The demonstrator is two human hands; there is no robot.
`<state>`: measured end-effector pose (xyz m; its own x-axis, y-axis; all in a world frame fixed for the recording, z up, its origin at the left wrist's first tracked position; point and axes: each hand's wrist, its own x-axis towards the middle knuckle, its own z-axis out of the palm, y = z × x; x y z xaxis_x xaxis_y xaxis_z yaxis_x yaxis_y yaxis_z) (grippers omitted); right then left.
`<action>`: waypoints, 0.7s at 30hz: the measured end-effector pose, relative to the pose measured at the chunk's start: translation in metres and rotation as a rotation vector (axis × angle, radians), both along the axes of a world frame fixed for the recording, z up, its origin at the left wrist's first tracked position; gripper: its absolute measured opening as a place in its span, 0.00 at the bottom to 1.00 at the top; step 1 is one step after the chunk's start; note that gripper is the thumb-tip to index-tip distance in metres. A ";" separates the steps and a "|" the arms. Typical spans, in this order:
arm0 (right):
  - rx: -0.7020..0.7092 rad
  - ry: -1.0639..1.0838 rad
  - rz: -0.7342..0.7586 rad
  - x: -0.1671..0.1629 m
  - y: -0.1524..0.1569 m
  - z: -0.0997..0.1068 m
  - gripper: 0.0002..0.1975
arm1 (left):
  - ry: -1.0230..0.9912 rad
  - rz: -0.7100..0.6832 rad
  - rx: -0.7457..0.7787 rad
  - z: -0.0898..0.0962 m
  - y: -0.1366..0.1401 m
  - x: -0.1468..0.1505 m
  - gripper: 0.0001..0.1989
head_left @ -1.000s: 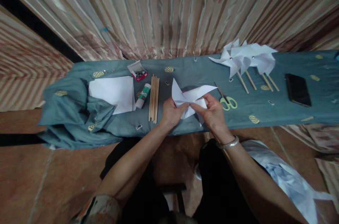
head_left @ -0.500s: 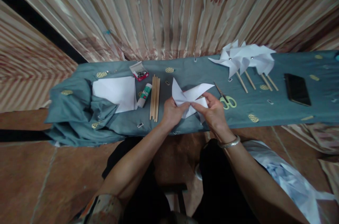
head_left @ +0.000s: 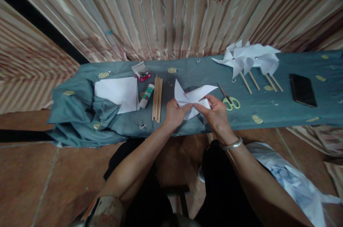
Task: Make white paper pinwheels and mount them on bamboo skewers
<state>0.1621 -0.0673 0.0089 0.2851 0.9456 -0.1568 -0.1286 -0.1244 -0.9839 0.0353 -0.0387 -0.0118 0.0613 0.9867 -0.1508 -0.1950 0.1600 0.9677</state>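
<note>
A white paper pinwheel (head_left: 197, 94) without a stick is held between my hands above the front of the table. My left hand (head_left: 175, 113) grips its left side, thumb pressed near the centre. On the other side, my right hand (head_left: 215, 112) pinches the folded paper, its thumb tip close to the left one. The fingers beneath the paper are hidden. Just right of my right hand lie scissors (head_left: 231, 103) with light green handles. Several wooden sticks (head_left: 157, 99) lie side by side to the left of my left hand, next to a green and white glue stick (head_left: 147, 96).
White paper sheets (head_left: 118, 93) lie at the left, partly under bunched cloth. Behind the glue stick is an opened small red box (head_left: 143, 75) of metal pins. Several finished pinwheels (head_left: 252, 58) and a black phone (head_left: 302, 90) lie on the right. A plastic bag (head_left: 292, 180) is on the floor.
Almost nothing differs. Both hands keep the same hold on the paper pinwheel, and the view has shifted very slightly.
</note>
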 end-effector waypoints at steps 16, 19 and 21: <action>0.449 -1.094 0.020 0.017 -0.027 0.020 0.24 | -0.293 0.059 -0.238 0.015 -0.003 -0.002 0.14; 0.556 -1.348 0.165 0.013 -0.037 0.021 0.24 | -0.293 0.042 -0.239 0.015 -0.005 -0.003 0.13; 0.558 -1.425 0.231 0.009 -0.041 0.018 0.27 | -0.295 0.026 -0.226 0.015 -0.007 -0.002 0.12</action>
